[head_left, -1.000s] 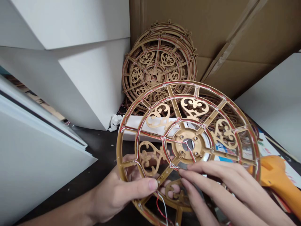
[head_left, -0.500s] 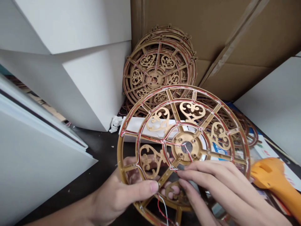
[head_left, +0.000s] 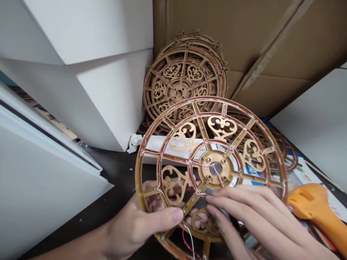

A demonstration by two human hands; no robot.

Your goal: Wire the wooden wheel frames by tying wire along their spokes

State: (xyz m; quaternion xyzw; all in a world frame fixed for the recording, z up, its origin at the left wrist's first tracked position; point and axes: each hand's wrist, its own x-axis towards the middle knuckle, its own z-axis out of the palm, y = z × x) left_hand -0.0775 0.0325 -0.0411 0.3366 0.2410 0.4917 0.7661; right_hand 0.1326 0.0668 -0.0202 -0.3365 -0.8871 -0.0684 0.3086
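Note:
A round golden wheel-shaped frame [head_left: 214, 157] with spokes and scroll ornaments is held up, tilted, over the dark table. My left hand [head_left: 141, 220] grips its lower left rim, thumb in front and the other fingers behind, seen through the gaps. At the inner ring, below the hub, the thumb and fingertips of my right hand [head_left: 260, 213] are pinched on thin red and white wires [head_left: 202, 194]. These wires run along the rings and some spokes. Loose wire ends [head_left: 189, 236] hang near my left thumb.
Several similar wheel frames [head_left: 179, 92] lean in a stack against brown cardboard [head_left: 271, 29]. An orange glue gun [head_left: 311, 200] lies at the right. Large white boxes [head_left: 114, 94] and panels stand at the left, with crumpled white tissue [head_left: 134, 142] beside them.
My view has shifted slightly, so the background sits a little further right. Both hands and the wheel frame keep nearly the same position, with the right fingertips still at the wires.

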